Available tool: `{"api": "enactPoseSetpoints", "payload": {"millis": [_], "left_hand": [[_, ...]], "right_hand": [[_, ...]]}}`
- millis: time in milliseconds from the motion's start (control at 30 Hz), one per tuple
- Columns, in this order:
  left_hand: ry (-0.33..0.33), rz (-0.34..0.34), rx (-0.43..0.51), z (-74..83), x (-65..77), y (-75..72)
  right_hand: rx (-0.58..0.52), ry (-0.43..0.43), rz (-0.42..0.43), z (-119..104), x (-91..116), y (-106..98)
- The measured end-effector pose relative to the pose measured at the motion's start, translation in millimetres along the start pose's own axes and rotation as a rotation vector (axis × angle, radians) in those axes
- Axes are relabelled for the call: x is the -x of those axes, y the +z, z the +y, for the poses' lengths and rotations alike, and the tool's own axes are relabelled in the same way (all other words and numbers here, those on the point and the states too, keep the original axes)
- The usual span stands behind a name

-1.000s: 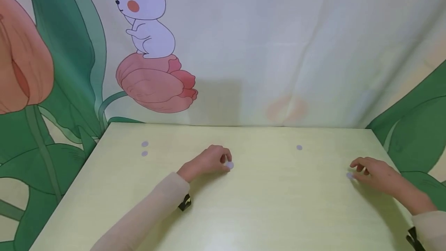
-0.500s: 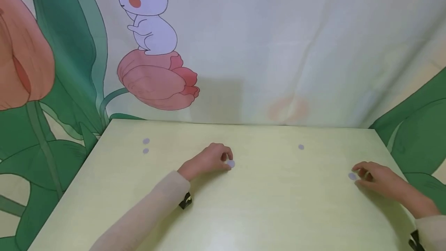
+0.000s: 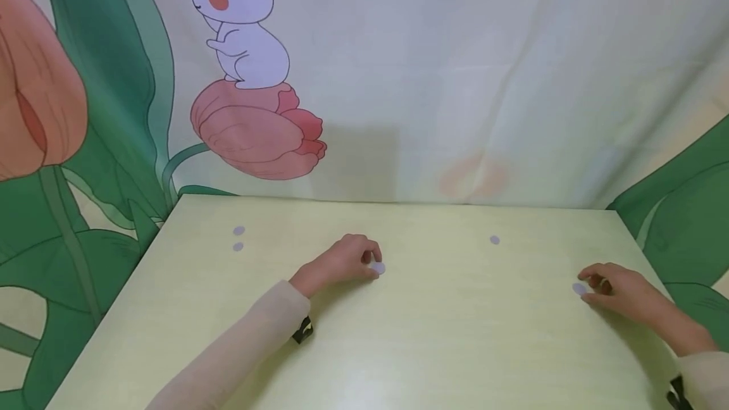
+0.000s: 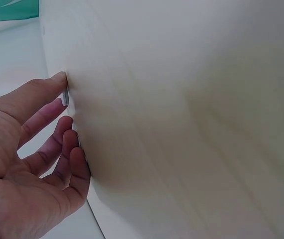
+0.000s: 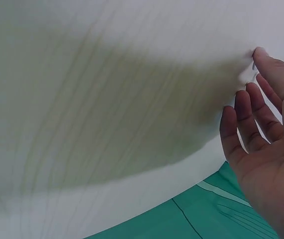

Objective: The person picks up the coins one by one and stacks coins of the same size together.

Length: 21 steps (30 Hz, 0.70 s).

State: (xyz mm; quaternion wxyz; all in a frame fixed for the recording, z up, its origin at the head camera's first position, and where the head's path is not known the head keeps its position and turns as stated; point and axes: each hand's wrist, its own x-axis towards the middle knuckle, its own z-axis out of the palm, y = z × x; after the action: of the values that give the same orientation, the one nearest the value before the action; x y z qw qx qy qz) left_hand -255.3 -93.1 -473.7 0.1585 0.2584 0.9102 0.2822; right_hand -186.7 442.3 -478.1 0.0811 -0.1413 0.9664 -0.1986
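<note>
My left hand (image 3: 342,261) rests at mid-table, pinching a small pale round disc (image 3: 378,267) between thumb and index finger. The left wrist view shows this disc (image 4: 65,95) edge-on between the two fingertips, close against the tabletop. Toward the right edge, my right hand (image 3: 617,290) has its thumb and index fingertip at opposite sides of another pale disc (image 3: 578,288). In the right wrist view that right hand (image 5: 266,119) is low at the table surface, its other fingers loosely bent, with only a sliver of the disc (image 5: 254,65) showing.
Two more pale discs, one (image 3: 238,230) just behind the other (image 3: 238,247), lie at the back left of the light wood-grain table (image 3: 433,334). A single disc (image 3: 494,240) lies at the back right. A printed curtain (image 3: 398,81) hangs behind the table's far edge.
The right hand's index finger has come down to its disc, where it stood apart a second ago. The left hand keeps its place at its disc. The head view has shifted slightly.
</note>
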Motion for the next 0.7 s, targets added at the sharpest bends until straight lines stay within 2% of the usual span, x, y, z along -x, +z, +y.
{"api": "enactPoseSetpoints", "payload": {"millis": [133, 700], "left_hand": [[0.000, -0.010, 0.004, 1.6, 0.7, 0.0], [0.012, 0.003, -0.006, 0.0, -3.2, -1.7]], "right_hand": [[0.013, -0.006, 0.007, 4.2, 2.3, 2.6], [0.025, -0.017, 0.158, 1.9, 3.2, 9.9]]}}
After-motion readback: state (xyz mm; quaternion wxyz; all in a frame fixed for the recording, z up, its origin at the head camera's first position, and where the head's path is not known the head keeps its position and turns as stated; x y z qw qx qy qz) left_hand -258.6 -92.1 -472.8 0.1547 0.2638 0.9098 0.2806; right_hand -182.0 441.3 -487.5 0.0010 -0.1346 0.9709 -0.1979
